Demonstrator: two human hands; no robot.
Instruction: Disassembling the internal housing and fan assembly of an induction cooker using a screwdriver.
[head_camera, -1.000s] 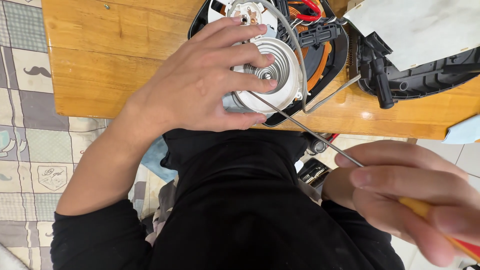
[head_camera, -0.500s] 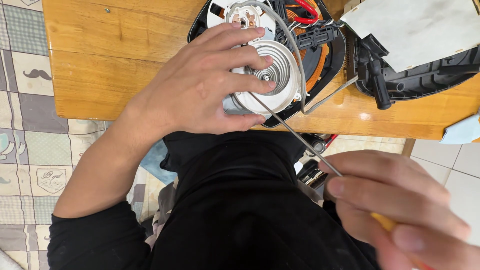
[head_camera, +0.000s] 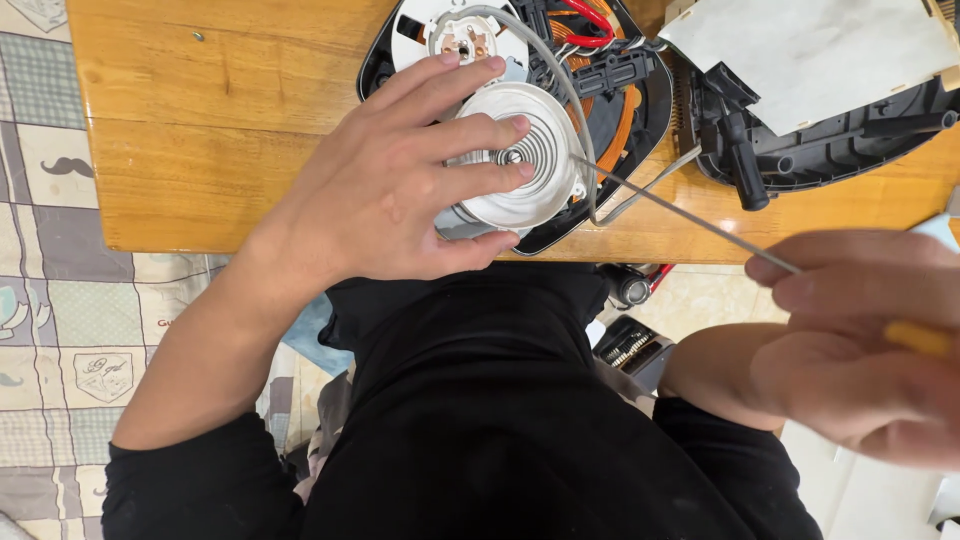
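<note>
My left hand (head_camera: 400, 190) grips a white round part with a spiral face (head_camera: 530, 160), which sits on an opened black appliance base (head_camera: 640, 110) with orange and red wiring at the wooden table's near edge. My right hand (head_camera: 860, 340) is blurred at the lower right. It holds a yellow-handled screwdriver (head_camera: 690, 215), and the thin metal shaft slants up left, with its tip at the right rim of the white part.
A black plastic housing (head_camera: 800, 150) under a grey-white sheet (head_camera: 820, 50) lies at the table's right. A bent metal wire (head_camera: 640, 195) rests beside the base. Below the wooden table (head_camera: 200, 130) lie a patterned mat (head_camera: 60, 300) and a small box of bits (head_camera: 630, 345) on the floor.
My right hand has moved up and to the right, drawing the screwdriver tip from under the white part's lower edge to its right rim. My left hand keeps its hold.
</note>
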